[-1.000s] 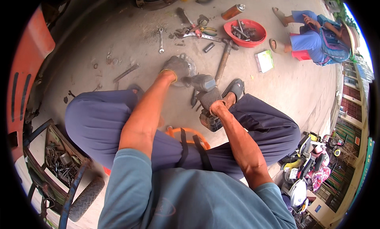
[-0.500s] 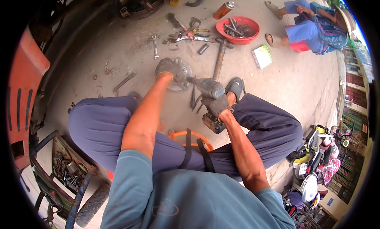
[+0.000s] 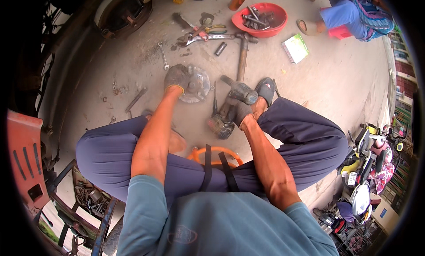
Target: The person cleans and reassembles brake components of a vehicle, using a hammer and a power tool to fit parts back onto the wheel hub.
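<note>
gripping one cordless impact wrench [image 3: 243, 94] with the right hand [image 3: 240, 112], fingers curled round the handle, nose just short of one round metal plate [image 3: 200, 85] on the concrete [image 3: 323, 79]. left hand [image 3: 177, 77] sits on the plate's left side (dark glove [image 3: 175, 71], so can't tell if those fingers are spread). beyond: one hammer [image 3: 243, 59], one combination wrench [image 3: 164, 56], one red basin [image 3: 267, 33] of several sockets [image 3: 254, 21].
</note>
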Available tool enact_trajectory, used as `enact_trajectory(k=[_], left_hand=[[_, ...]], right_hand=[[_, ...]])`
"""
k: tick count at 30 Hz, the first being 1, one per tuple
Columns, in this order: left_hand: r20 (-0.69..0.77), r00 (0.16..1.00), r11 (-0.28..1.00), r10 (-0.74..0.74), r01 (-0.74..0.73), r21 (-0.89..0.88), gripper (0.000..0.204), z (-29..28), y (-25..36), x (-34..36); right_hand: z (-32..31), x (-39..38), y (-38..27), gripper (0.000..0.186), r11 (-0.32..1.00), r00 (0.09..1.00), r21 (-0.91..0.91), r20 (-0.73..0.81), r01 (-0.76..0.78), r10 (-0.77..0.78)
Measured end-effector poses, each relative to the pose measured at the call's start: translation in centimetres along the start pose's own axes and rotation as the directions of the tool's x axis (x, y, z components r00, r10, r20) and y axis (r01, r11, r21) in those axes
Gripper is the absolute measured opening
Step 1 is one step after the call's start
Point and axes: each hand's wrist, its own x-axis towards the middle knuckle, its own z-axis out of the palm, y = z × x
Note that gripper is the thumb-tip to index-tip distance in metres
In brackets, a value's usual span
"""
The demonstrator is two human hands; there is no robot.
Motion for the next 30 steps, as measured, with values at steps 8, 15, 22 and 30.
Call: enact_trajectory(k=[8, 15, 22, 30], left_hand=[[0.107, 0.937, 0.943, 0.334, -0.332, -0.029, 0.025, -3.0, 12.1, -2.6], [0.413, 0.826, 0.760, 0.384, -0.537, 0.367, 0.029, 1.7, 12.4, -5.1], [0.224, 0.966, 0.815, -0.127, -0.027, 0.578, 0.055, -3.7, 12.4, -5.9], [0.345, 0.884, 0.860, -0.315, 0.112, 0.497, 0.080, -3.6, 10.6, -4.0]], right_hand=[[-1.4, 3.9, -0.8, 0.012, 0.981, 0.963, 0.138, 0.252, -0.138, 0.100], [-1.8, 5.6, 0.7, 0.020, 0.974, 0.974, 0.174, 0.200, -0.145, 0.110], [-2.2, 7.0, 1.2, 0.019, 0.983, 0.983, 0.071, -0.051, -0.172, 0.175], [-4.2, 8.3, 2.6, 0.032, 0.883, 0.903, -0.346, -0.396, -0.318, 0.170]])
